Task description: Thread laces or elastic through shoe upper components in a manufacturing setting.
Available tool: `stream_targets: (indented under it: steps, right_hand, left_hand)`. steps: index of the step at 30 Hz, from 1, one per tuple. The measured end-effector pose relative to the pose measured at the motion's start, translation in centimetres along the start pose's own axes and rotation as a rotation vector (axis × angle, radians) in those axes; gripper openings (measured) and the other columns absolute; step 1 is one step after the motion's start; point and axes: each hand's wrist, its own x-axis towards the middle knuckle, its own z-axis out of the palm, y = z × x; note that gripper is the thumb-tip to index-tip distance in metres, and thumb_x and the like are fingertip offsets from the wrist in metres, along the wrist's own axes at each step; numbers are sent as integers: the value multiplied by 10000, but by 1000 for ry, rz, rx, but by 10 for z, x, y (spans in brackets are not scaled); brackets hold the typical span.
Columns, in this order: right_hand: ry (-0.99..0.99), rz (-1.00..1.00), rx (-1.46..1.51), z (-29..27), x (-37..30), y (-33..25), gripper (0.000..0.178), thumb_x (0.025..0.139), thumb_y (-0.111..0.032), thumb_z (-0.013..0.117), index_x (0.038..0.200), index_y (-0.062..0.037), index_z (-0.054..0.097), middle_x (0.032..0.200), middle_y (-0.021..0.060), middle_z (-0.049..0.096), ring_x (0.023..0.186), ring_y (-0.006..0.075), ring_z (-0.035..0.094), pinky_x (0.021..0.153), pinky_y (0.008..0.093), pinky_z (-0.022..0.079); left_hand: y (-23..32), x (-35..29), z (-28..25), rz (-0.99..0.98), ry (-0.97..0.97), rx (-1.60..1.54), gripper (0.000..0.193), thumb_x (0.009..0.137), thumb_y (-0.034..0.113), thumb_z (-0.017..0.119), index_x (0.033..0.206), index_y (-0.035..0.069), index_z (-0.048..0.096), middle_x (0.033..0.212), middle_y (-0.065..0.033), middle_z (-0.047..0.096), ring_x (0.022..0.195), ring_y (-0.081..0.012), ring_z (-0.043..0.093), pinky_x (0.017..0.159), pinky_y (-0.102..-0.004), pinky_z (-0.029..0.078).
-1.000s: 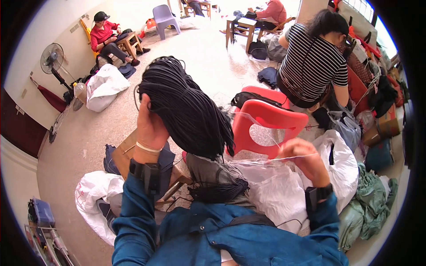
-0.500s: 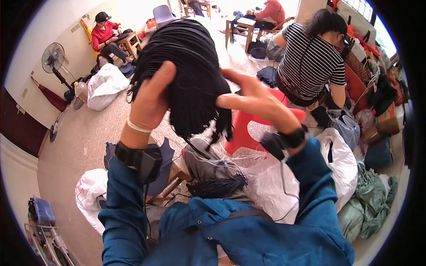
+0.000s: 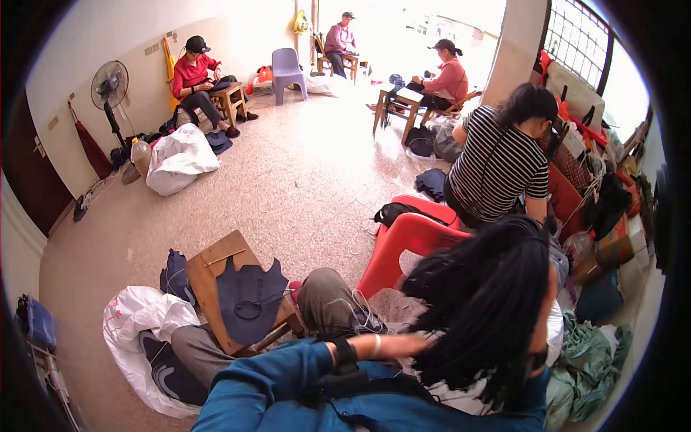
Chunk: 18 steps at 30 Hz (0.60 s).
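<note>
The pale floor (image 3: pixel 288 173) runs back to a bright opening, where glare washes out the detail. Black cords (image 3: pixel 475 302) hang in a bundle in front of the wearer's right side, blurred, single strands hard to make out. The left grip (image 3: pixel 403 346) meets the bundle's left edge, fingertips lost in the strands; how far it closes, I cannot tell. The right grip (image 3: pixel 553 284) shows as a sliver at the right edge, mostly hidden, its closure equally unclear. The cords cover part of the red chair (image 3: pixel 385 252) and the lower arm of a person in stripes (image 3: pixel 497 165). Dark cloth (image 3: pixel 237 288) hides much of the tabletop (image 3: pixel 205 273)
</note>
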Motion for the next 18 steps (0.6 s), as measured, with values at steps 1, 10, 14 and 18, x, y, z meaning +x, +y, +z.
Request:
stream_targets:
  steps: [1, 10, 14, 18]
  right_hand:
    - [-10, -21, -34, 6, -6, -10, 448, 1003, -329, 474, 1333, -28, 500, 1351, 95, 535, 1243, 203, 506, 1095, 364, 362]
    - [-14, -492, -620, 24, -25, -108, 497, 1032, -234, 426, 1472, -39, 301, 1496, 127, 369, 1359, 250, 390, 1153, 402, 284]
    - [156, -495, -558, 40, 11, -138, 521, 982, -302, 538, 1421, -45, 425, 1452, 114, 442, 1318, 209, 442, 1129, 353, 328]
    - [372, -327, -96, 93, 12, -144, 398, 988, -277, 529, 1329, -73, 543, 1394, 83, 513, 1230, 194, 529, 1071, 345, 404]
  left_hand:
    - [-3, 9, 20, 77, -37, -17, 516, 1045, 329, 404, 1364, -76, 429, 1319, -180, 552, 1148, -241, 563, 1020, -377, 422]
    - [92, -10, -97, 16, 583, -297, 160, 896, 92, 644, 1016, -14, 649, 1008, -112, 661, 897, -192, 646, 768, -333, 518]
    - [116, -27, -150, 206, 944, -404, 220, 918, 2, 565, 1136, -1, 599, 1204, -131, 592, 1115, -189, 556, 989, -324, 436]
    - [78, -41, -133, -56, 1025, -257, 438, 922, 69, 604, 1337, 18, 471, 1178, -106, 607, 1042, -173, 583, 934, -297, 473]
